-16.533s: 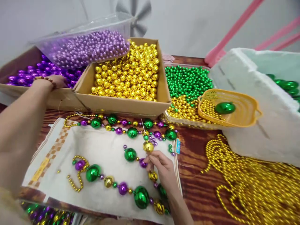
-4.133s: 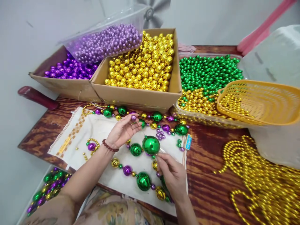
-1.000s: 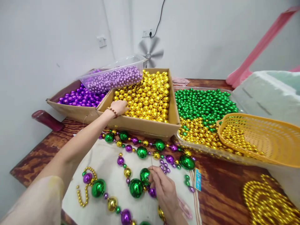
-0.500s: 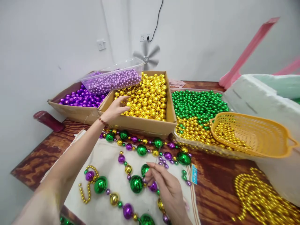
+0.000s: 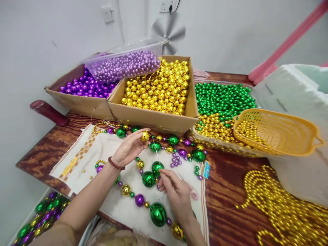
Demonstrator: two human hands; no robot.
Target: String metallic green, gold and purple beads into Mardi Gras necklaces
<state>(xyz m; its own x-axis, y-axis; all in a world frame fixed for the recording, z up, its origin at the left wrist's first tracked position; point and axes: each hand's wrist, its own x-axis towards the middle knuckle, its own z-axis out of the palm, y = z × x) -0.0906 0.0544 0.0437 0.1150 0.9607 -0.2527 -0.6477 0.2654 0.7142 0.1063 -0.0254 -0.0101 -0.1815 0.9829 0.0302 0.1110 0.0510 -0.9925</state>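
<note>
Between the fingers of my left hand (image 5: 132, 147) is a shiny gold bead (image 5: 145, 136), held above the white cloth. My right hand (image 5: 175, 191) pinches a thin needle (image 5: 156, 152) that points up toward the gold bead. The needle's tip is near the bead; whether it touches I cannot tell. Beside my right fingertips lie large green beads (image 5: 149, 179) of a strand. Another strand with a large green bead (image 5: 158, 214) and a purple bead (image 5: 139, 200) curves across the cloth (image 5: 107, 143) between my arms.
Cardboard boxes hold purple beads (image 5: 87, 89) and gold beads (image 5: 156, 92). A clear tub (image 5: 123, 65) of light purple beads rests on top. Right are green beads (image 5: 225, 99), a yellow basket (image 5: 287, 133) and gold bead strands (image 5: 276, 201). A dark red bottle (image 5: 48, 112) lies at left.
My left hand has come from the gold bead box down over the cloth, now with a gold bead. The needle in my right hand now points up toward it. The view has shifted downward.
</note>
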